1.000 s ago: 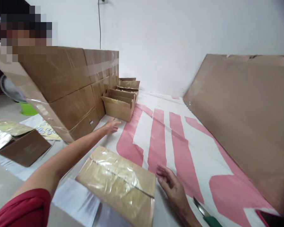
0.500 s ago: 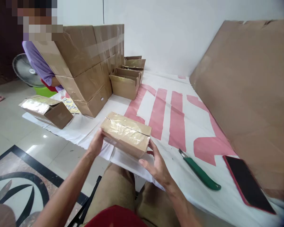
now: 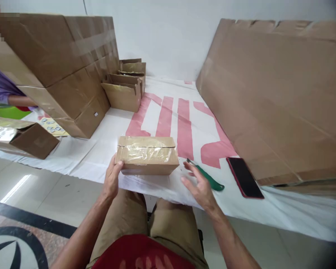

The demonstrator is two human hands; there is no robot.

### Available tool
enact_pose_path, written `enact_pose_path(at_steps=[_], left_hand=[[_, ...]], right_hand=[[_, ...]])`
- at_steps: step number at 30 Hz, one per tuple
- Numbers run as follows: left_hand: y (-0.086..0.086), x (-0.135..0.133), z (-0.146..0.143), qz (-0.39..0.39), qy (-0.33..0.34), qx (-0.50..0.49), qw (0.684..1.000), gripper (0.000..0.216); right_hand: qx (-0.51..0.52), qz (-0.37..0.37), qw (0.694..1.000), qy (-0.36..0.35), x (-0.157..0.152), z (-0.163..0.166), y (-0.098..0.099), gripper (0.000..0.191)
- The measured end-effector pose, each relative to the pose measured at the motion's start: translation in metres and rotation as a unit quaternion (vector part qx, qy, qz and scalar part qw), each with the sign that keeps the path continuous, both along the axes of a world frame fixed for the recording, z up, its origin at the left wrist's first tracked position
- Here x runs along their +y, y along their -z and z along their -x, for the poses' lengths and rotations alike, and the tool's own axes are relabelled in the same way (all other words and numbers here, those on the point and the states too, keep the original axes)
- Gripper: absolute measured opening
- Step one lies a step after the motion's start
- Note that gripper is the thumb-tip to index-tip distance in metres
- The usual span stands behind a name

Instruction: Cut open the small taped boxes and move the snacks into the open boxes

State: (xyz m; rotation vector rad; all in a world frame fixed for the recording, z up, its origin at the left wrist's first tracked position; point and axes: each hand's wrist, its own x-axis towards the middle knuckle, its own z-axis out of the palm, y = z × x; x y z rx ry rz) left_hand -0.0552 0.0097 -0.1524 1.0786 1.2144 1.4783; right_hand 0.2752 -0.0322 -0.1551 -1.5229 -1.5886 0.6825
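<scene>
A small cardboard box [image 3: 148, 155], its top seam covered with shiny clear tape, sits at the near edge of the cloth-covered table. My left hand [image 3: 113, 177] grips its left end, thumb on the near side and the other fingers partly hidden. To the right of the box, my right hand [image 3: 197, 183] is open, with fingers apart and nothing in it. Just beyond those fingers lies a green-handled knife [image 3: 210, 178], its blade end pointing up and left; the hand partly covers it.
Stacked cartons [image 3: 70, 71] stand at the left, with open boxes [image 3: 124, 93] beside them. Another taped box [image 3: 35, 142] lies near the left edge, close to a person's purple sleeve [image 3: 1, 84]. A phone [image 3: 245, 177] and large cardboard sheets [image 3: 282, 101] are at the right.
The box has turned and now rests squarely along the table edge. My right hand has come off it and moved right toward the knife. My view has swung right.
</scene>
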Motion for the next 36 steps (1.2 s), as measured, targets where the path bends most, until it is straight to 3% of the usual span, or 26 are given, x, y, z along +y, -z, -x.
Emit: enact_pose_path(at_steps=[2, 4, 6, 8, 11, 14, 17, 20, 24, 27, 32, 36], left_hand=[[-0.004, 0.007, 0.003, 0.002, -0.002, -0.002, 1.000, 0.065], [-0.009, 0.014, 0.002, -0.003, -0.023, -0.024, 0.999, 0.070], [-0.014, 0.020, -0.002, -0.006, -0.042, -0.039, 0.998, 0.071], [-0.017, 0.025, -0.006, -0.007, -0.047, -0.013, 0.999, 0.068], [-0.019, 0.029, -0.010, -0.015, -0.044, 0.050, 0.998, 0.061], [-0.021, 0.033, -0.011, -0.023, -0.018, 0.065, 0.997, 0.061], [-0.024, 0.038, -0.014, -0.028, 0.016, 0.055, 0.998, 0.063], [-0.029, 0.045, -0.015, -0.023, 0.047, 0.054, 0.997, 0.063], [-0.036, 0.055, -0.012, -0.017, 0.044, 0.051, 0.998, 0.068], [-0.038, 0.059, -0.011, -0.038, 0.052, 0.088, 0.994, 0.061], [-0.035, 0.060, -0.012, -0.046, 0.051, 0.102, 0.992, 0.052], [-0.034, 0.060, -0.014, -0.046, 0.046, 0.076, 0.995, 0.049]], right_hand=[[-0.144, -0.015, 0.987, 0.072, -0.007, -0.033, 0.005, 0.042], [-0.277, -0.007, 0.955, 0.106, -0.008, -0.057, 0.010, 0.037], [-0.363, 0.013, 0.926, 0.101, -0.004, -0.069, 0.015, 0.036], [-0.391, 0.022, 0.917, 0.081, 0.002, -0.072, 0.019, 0.036], [-0.313, 0.001, 0.946, 0.086, 0.005, -0.070, 0.018, 0.038], [-0.109, 0.018, 0.987, 0.117, 0.005, -0.063, 0.003, 0.037], [0.109, 0.081, 0.987, 0.088, 0.008, -0.049, -0.028, 0.043], [0.155, 0.085, 0.984, 0.019, 0.021, -0.030, -0.069, 0.047], [-0.055, 0.035, 0.991, -0.114, 0.049, 0.002, -0.126, 0.039], [-0.232, -0.024, 0.950, -0.205, 0.074, 0.035, -0.154, 0.037], [-0.413, -0.061, 0.870, -0.261, 0.105, 0.082, -0.163, 0.039], [-0.471, -0.046, 0.838, -0.271, 0.111, 0.100, -0.162, 0.033]])
